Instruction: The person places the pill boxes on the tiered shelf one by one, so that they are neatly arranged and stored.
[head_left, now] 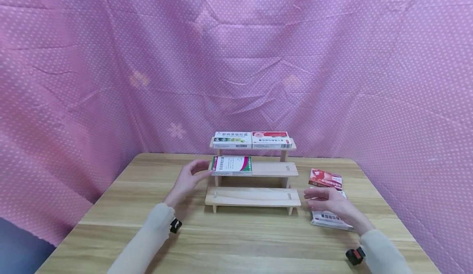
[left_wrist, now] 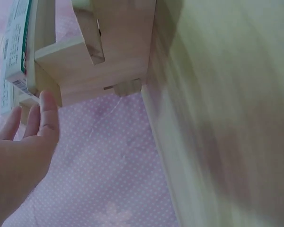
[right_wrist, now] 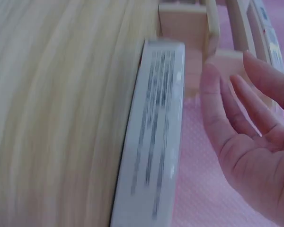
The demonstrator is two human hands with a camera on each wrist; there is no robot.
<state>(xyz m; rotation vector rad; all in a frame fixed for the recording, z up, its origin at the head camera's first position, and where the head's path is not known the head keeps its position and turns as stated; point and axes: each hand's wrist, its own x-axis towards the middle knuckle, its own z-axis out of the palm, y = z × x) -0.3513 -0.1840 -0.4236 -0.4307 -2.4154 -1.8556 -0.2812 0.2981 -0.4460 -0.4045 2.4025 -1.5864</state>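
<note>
A green, white and magenta medicine box (head_left: 232,164) lies flat on the left part of the middle step of a three-tier wooden stand (head_left: 253,196). At that step's left end is my left hand (head_left: 189,180), its fingers at the edge of the step beside the box; whether they touch it is unclear. The left wrist view shows loosely bent fingers (left_wrist: 48,116) with nothing held. Right of the stand, my right hand (head_left: 330,202) hovers over a white medicine box (head_left: 330,220), partly hiding it. Its fingers (right_wrist: 213,99) are loosely bent and hold nothing.
Two more medicine boxes, one white and green (head_left: 233,140) and one red and white (head_left: 271,140), lie side by side on the top step. A red box (head_left: 325,178) lies on the wooden table (head_left: 236,241) behind the right hand. A pink dotted cloth (head_left: 236,60) hangs behind.
</note>
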